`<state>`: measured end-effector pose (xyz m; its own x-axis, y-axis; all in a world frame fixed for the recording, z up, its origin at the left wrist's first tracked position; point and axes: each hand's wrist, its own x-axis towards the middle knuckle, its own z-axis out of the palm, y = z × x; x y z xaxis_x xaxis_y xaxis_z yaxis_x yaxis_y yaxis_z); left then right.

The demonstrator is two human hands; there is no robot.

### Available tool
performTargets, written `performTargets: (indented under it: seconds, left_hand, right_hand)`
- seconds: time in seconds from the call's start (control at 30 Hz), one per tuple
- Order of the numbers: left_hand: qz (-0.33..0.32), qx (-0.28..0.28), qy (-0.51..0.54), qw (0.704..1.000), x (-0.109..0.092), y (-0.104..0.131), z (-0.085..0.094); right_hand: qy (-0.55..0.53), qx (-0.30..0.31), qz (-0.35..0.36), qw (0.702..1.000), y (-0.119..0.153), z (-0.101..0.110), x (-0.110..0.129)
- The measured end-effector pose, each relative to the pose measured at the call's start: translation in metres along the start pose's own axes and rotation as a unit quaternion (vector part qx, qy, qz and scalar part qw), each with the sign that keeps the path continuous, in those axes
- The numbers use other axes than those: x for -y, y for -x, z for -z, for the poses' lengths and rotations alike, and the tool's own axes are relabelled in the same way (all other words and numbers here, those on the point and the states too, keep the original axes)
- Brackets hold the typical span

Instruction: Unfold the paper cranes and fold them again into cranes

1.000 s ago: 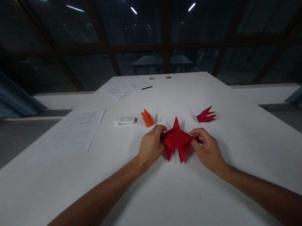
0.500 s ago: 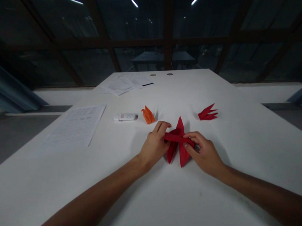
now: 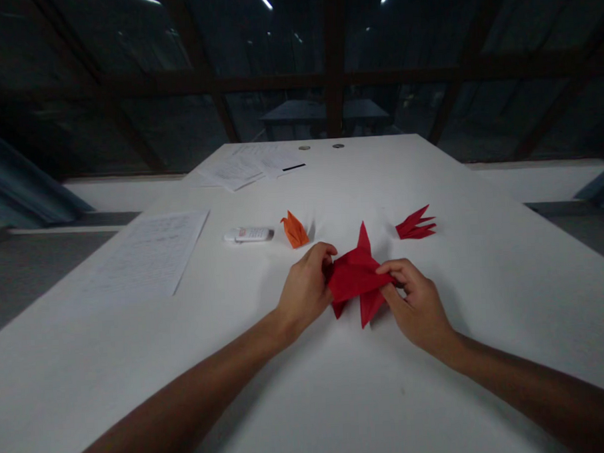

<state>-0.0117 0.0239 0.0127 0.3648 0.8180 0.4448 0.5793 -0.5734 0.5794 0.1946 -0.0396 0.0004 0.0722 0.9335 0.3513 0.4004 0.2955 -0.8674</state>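
Between my hands is a piece of red folded paper [image 3: 355, 272] with several pointed flaps, one sticking up at the back and two pointing toward me. My left hand [image 3: 308, 283] is closed on its left side, the fingertips partly hidden behind the paper. On the right side, my right hand [image 3: 416, 301] pinches the edge between thumb and fingers. Just beyond my left hand stands a small orange origami bird [image 3: 295, 231]. Farther right lies a smaller red folded paper piece [image 3: 416, 224] with several pointed prongs.
A white tube [image 3: 249, 235], likely glue, lies left of the orange bird. Printed sheets rest on the white table [image 3: 309, 400]: one sheet [image 3: 148, 256] at left, a spread pile [image 3: 239, 168] farther back with a black strip [image 3: 294, 167]. Two round discs [image 3: 304, 147] sit near the far edge.
The red paper's front band has opened and tilted, so a broad flat face now shows between my hands. Both hands keep their hold and have shifted only slightly.
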Motion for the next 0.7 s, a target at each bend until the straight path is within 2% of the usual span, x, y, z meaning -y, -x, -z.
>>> performTargets:
  seconds: [0.1,0.23,0.3,0.4,0.53,0.7]
  left_hand:
    - [-0.080,-0.022,-0.062,0.995,0.003,-0.001,0.007]
    - [-0.189,-0.092,-0.082,0.974,0.009,-0.006,0.018]
    - [-0.265,-0.109,-0.071,0.955,0.010,-0.006,0.022]
    - [-0.347,-0.115,-0.076,0.928,0.010,-0.004,0.025]
    - [-0.402,-0.130,-0.101,0.901,0.004,0.002,0.024]
    - [-0.423,-0.140,-0.132,0.885,-0.003,0.002,0.027]
  right_hand:
    - [0.026,0.015,0.039,0.999,0.008,0.000,0.001]
    - [0.013,0.096,0.200,0.975,0.014,0.008,0.007]
    - [0.004,0.060,0.242,0.968,0.010,0.014,0.010]
    - [0.062,-0.058,0.237,0.968,-0.002,0.021,0.016]
    - [0.178,-0.050,0.239,0.953,-0.012,0.022,0.022]
    - [0.174,-0.019,0.203,0.963,-0.012,0.019,0.023]
